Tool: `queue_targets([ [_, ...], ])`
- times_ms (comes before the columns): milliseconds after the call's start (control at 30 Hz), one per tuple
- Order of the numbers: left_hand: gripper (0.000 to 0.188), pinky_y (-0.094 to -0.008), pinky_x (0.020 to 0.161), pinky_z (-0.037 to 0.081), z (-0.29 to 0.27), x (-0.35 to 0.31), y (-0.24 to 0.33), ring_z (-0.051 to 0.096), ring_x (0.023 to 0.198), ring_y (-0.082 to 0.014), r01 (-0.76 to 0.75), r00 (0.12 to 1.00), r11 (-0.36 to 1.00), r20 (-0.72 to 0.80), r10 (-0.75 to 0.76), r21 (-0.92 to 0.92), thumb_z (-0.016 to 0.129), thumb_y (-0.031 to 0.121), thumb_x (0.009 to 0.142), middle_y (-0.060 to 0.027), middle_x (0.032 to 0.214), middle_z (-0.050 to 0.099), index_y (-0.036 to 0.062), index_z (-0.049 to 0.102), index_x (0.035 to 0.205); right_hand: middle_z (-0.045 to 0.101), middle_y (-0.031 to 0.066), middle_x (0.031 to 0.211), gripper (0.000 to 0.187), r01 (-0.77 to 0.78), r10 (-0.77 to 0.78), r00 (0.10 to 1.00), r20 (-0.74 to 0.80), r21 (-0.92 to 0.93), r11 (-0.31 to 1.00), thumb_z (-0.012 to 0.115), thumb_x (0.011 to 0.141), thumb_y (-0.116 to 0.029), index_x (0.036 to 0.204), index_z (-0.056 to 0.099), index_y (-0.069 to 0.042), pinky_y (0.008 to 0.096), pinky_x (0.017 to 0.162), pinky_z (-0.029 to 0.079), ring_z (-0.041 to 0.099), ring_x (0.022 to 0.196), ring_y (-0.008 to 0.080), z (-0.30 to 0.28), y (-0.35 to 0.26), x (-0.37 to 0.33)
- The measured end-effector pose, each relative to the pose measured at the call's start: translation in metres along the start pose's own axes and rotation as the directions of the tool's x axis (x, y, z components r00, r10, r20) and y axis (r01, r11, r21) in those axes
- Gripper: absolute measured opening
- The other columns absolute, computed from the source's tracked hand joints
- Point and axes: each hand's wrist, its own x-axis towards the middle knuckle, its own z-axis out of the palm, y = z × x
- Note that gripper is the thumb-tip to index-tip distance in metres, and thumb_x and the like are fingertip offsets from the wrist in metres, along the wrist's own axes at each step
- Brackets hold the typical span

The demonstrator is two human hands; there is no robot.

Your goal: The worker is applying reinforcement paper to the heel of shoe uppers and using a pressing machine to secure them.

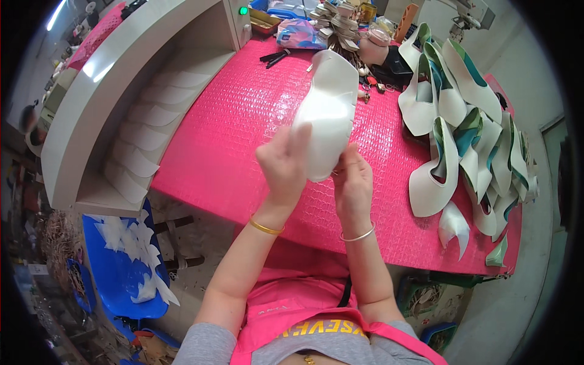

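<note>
A glossy white shoe upper piece, curved and moulded, is held up over the pink table in front of me. Small notches run along its right edge. My right hand, with a silver bangle at the wrist, pinches the lower right edge between thumb and fingers. On the lower left side, my left hand grips the same piece, its fingers lying along the surface and slightly blurred. A gold bangle circles that wrist. To the right stand several white shoe uppers with green and teal linings, overlapping in rows.
The pink table covering spreads under my hands. At left, a grey machine with a slot holds a row of white pieces. A blue chair carries white scraps. A tissue pack and bundled pieces sit at the back.
</note>
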Motion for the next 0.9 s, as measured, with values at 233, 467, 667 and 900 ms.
queue_targets([
  [233,0.021,-0.0290,0.053,0.043,0.013,-0.061,-0.023,0.057,0.065,-0.0102,-0.245,0.959,0.962,0.173,0.223,0.118,0.057,0.019,0.083,-0.0066,0.067,0.060,-0.0011,0.060,0.079,0.060,0.0056,0.073,0.057,-0.130,0.090,0.988,-0.127,-0.347,0.929,0.031,0.090,-0.049,0.093,0.058,0.002,0.0263,0.061,0.045,0.055,0.063,0.0125,-0.038,0.000,0.039],
  [467,0.019,-0.0221,0.066,0.046,-0.045,-0.005,0.001,0.058,0.076,-0.0099,0.588,0.765,0.724,0.540,-0.352,-0.360,0.057,0.011,0.082,-0.0063,0.084,0.063,-0.0038,0.060,0.093,0.058,0.0061,0.101,0.037,-0.378,0.380,0.813,0.440,-0.096,0.921,0.060,0.079,-0.015,0.110,0.051,0.002,0.0265,0.083,0.041,0.053,0.093,0.0118,-0.033,-0.008,0.025],
  [667,0.027,-0.0238,0.072,0.047,-0.069,0.012,0.006,0.058,0.080,-0.0111,0.474,0.795,0.855,0.519,-0.314,-0.210,0.065,0.006,0.074,-0.0077,0.088,0.062,-0.0043,0.058,0.098,0.058,0.0071,0.099,0.047,-0.250,0.313,0.785,0.535,-0.189,0.950,0.071,0.066,-0.006,0.108,0.050,0.003,0.0271,0.081,0.043,0.055,0.091,0.0134,0.002,-0.008,0.029],
  [900,0.031,-0.0254,0.073,0.046,-0.081,0.021,-0.001,0.058,0.081,-0.0134,0.343,0.823,0.907,0.542,-0.167,-0.242,0.060,0.005,0.078,-0.0078,0.089,0.062,-0.0052,0.051,0.107,0.059,0.0058,0.097,0.040,-0.136,0.285,0.771,0.569,-0.291,0.947,0.067,0.071,-0.008,0.107,0.052,0.002,0.0273,0.080,0.044,0.056,0.089,0.0139,0.016,0.005,0.040],
])
